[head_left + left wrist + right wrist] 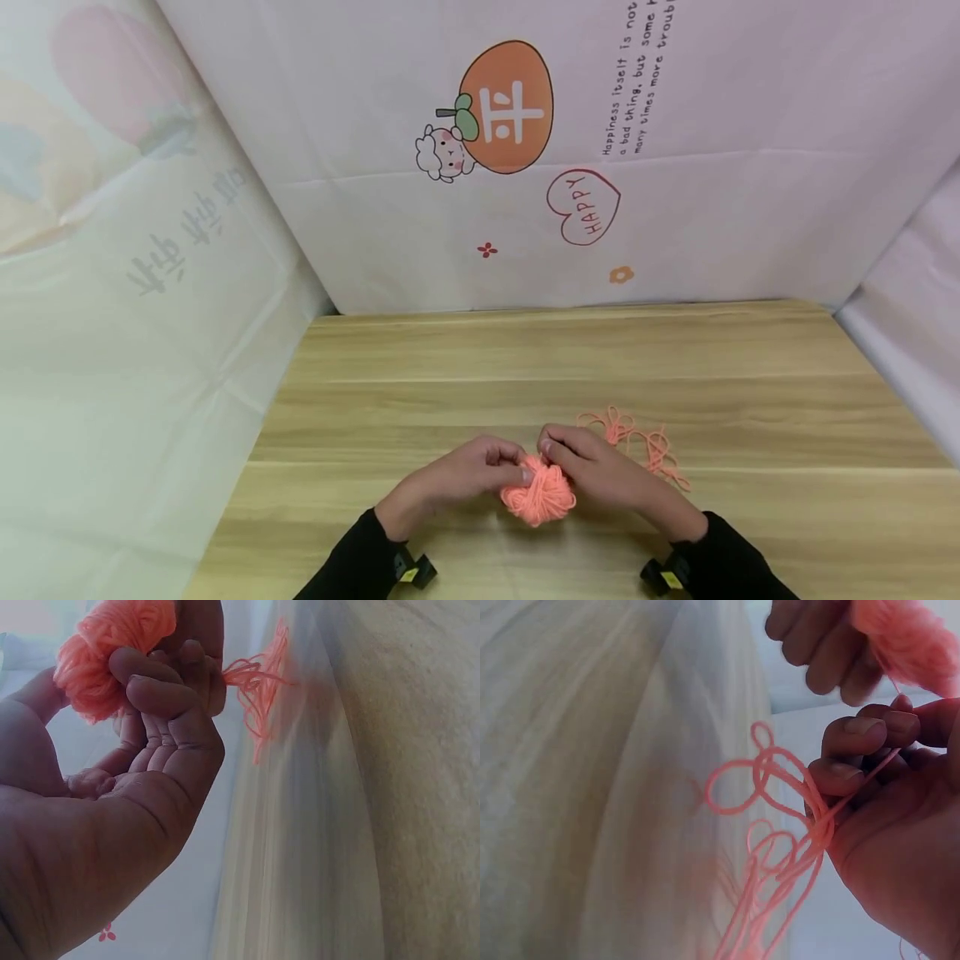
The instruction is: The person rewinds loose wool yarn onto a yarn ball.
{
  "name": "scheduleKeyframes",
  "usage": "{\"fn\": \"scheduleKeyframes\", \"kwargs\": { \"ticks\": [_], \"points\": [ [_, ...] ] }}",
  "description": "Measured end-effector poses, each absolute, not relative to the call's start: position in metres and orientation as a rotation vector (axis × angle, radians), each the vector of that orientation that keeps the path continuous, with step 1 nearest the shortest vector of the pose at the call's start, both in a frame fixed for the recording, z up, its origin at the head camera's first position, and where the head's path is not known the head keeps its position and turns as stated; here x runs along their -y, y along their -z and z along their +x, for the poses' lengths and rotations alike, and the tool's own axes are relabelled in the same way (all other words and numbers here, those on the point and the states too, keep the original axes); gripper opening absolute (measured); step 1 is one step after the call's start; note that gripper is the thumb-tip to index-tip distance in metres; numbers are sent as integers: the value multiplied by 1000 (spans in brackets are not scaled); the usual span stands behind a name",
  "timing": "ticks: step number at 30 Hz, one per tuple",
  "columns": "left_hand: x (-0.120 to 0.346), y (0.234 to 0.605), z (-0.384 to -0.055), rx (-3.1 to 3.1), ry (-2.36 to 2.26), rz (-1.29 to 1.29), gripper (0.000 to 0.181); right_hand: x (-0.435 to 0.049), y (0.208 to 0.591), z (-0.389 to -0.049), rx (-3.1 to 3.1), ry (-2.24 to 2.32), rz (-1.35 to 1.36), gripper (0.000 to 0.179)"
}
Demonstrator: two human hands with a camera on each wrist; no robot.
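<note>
A coral ball of yarn (537, 497) is held above the table between thumb and fingers of my left hand (471, 473). Close beside it on the right, my right hand (600, 468) pinches a strand of yarn (880, 766) that runs from the ball across its curled fingers. Loose loops of the same yarn (656, 450) trail behind and to the right of that hand. From the right wrist view, the tangled loops (780, 776) hang by the little-finger side. In the left wrist view, the ball (112, 645) sits at the fingertips.
The wooden table (420, 367) spreads under both hands. A pale printed cloth (360, 117) rises along its back edge, with another cloth (135, 375) at the left. Small black devices (416, 571) are strapped at the wrists, over dark sleeves.
</note>
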State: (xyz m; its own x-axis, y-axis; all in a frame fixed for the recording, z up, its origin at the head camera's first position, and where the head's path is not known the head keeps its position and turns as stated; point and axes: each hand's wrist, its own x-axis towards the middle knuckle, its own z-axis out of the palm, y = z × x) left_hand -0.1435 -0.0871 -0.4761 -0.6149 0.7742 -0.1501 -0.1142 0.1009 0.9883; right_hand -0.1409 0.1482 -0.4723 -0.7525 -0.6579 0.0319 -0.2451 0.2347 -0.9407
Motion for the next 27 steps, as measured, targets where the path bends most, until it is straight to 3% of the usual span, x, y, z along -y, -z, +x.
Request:
{"fn": "scheduleKeyframes", "kwargs": {
  "ticks": [11, 27],
  "points": [
    [86, 481, -142, -1828, -1518, 580, 25, -149, 457, -142, -2159, 1569, -912, 30],
    [87, 499, -152, -2002, -1622, 267, 27, -152, 455, -136, -2170, 1628, -979, 25]
  ]
}}
